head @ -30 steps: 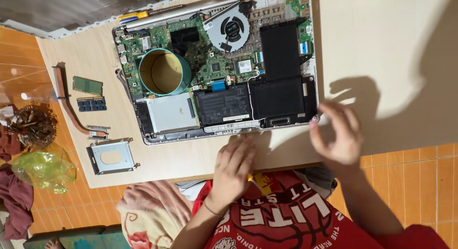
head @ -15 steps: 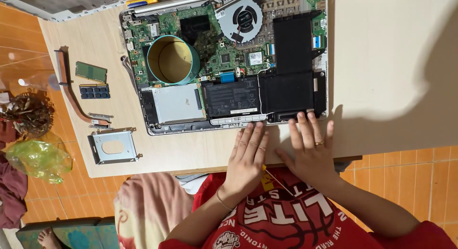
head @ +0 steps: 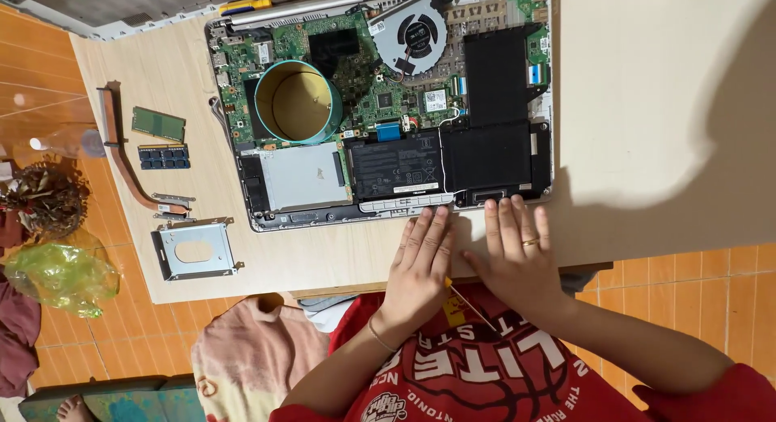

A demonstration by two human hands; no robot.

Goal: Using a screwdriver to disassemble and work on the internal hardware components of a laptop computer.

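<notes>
A: Where do the person's hands sit?

B: Both lie flat on the pale table [head: 647,107], fingers stretched out, grasping nothing. The left hand [head: 418,264] and the right hand [head: 517,256] rest side by side at the near edge, fingertips pointing at the opened laptop [head: 380,107]. A ring shows on one finger of the right hand.

A: Do they touch the laptop?

B: The left fingertips reach its near rim, just below the black battery [head: 396,165]. The right fingertips end just short of the rim, below the larger black panel [head: 495,115].

A: Any labels there?

B: The battery carries a rectangular patch of small white print, straight ahead of the left fingers. A small white square sticker [head: 435,100] sits on the green board [head: 267,50] farther ahead, and a blue tab [head: 389,132] lies between that and the battery.

A: What else is ahead of the left hand?

B: A silver drive [head: 301,175] just to the left of the battery, a teal-rimmed round cup [head: 297,103] standing on the board beyond it, and a round fan [head: 419,35] at the far side.

A: And off to the left?

B: Well apart from the left hand: a silver bracket [head: 194,250], a curved copper pipe [head: 121,159], two memory sticks [head: 160,139], one green, one with dark chips. A crumpled green bag [head: 61,276] lies on the orange tiles.

A: Anything under the hands?

B: A thin yellow-handled tool [head: 465,302] shows between the wrists, against the red shirt [head: 485,373].
</notes>
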